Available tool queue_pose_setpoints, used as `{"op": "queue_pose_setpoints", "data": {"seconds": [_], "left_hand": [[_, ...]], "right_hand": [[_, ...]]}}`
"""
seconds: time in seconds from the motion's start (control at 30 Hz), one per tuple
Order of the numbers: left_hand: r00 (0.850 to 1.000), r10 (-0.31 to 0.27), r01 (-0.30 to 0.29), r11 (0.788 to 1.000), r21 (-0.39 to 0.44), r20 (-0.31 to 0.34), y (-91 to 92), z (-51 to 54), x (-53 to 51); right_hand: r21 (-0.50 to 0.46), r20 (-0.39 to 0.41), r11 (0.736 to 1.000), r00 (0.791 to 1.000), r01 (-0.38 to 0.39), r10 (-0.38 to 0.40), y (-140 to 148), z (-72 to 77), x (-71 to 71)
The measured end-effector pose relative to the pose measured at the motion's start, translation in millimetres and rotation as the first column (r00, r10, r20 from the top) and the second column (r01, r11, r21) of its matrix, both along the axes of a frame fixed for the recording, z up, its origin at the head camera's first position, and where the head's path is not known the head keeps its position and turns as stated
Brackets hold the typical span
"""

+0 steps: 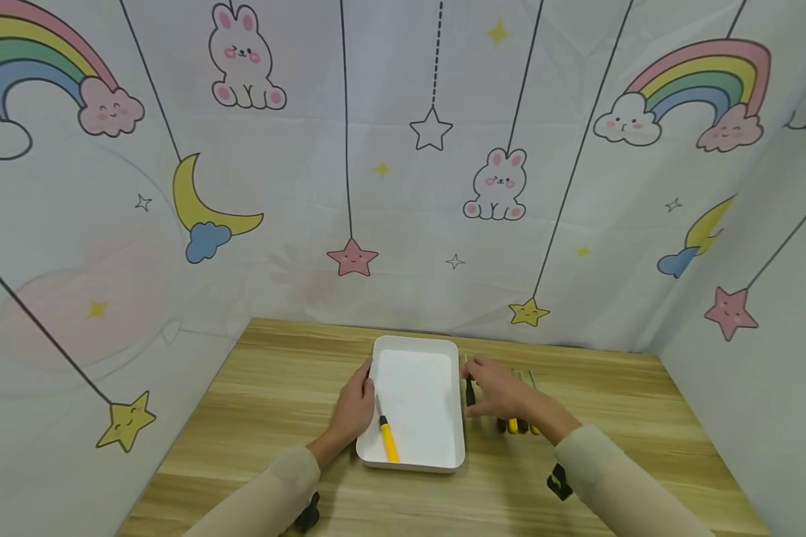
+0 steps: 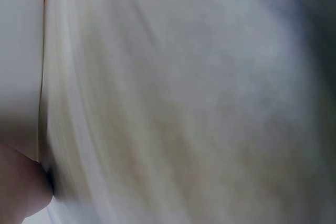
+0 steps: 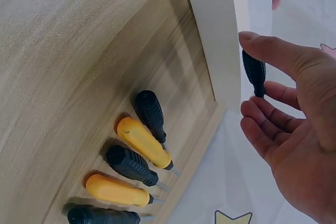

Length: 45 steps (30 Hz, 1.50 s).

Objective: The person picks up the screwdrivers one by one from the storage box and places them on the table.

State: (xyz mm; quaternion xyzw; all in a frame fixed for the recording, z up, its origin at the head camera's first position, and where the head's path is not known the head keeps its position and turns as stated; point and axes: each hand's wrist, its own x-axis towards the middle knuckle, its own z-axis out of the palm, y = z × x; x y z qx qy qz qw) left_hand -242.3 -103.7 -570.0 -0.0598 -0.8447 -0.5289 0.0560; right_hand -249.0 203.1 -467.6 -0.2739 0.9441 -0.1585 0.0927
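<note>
A shallow white tray (image 1: 419, 403) lies on the table, with a yellow-handled screwdriver (image 1: 389, 440) inside along its left side. My left hand (image 1: 354, 409) holds the tray's left edge; in the left wrist view only a blurred fingertip (image 2: 23, 187) shows against the white wall (image 2: 21, 66). Just beyond the tray's right edge, my right hand (image 1: 500, 389) pinches a black-handled screwdriver (image 3: 254, 72) between thumb and fingers. To the right hand's side, several more screwdrivers lie in a row, among them a yellow-handled one (image 3: 144, 141) and a black-handled one (image 3: 150, 113).
The wood-grain table (image 1: 275, 373) backs onto a white cloth (image 1: 403, 209) printed with rabbits, stars and rainbows. A small black object (image 1: 560, 481) lies by the right sleeve, and another dark object (image 1: 307, 514) is by the left sleeve.
</note>
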Motion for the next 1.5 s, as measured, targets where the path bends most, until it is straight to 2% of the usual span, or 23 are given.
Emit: {"op": "queue_pose_setpoints", "data": {"seconds": [0.47, 0.77, 1.03, 1.5], "left_hand": [[1.0, 0.004, -0.004, 1.0, -0.012, -0.021, -1.3, -0.3, -0.4], [1.0, -0.01, 0.01, 1.0, 0.009, 0.009, -1.0, 0.7, -0.6], [1.0, -0.011, 0.011, 1.0, 0.019, 0.004, -1.1, -0.6, -0.7], [1.0, 0.001, -0.001, 1.0, 0.009, 0.005, -0.5, -0.1, 0.0]], "right_hand": [[0.008, 0.022, 1.0, 1.0, 0.017, -0.018, 5.8, 1.3, 1.7], [0.013, 0.024, 0.999, 0.999, 0.036, -0.036, 15.2, -7.0, 1.6], [0.021, 0.039, 0.998, 0.997, 0.061, -0.062, 20.3, -10.5, 4.4], [0.025, 0.004, 0.998, 0.999, 0.052, -0.052, 34.3, -24.7, 7.4]]}}
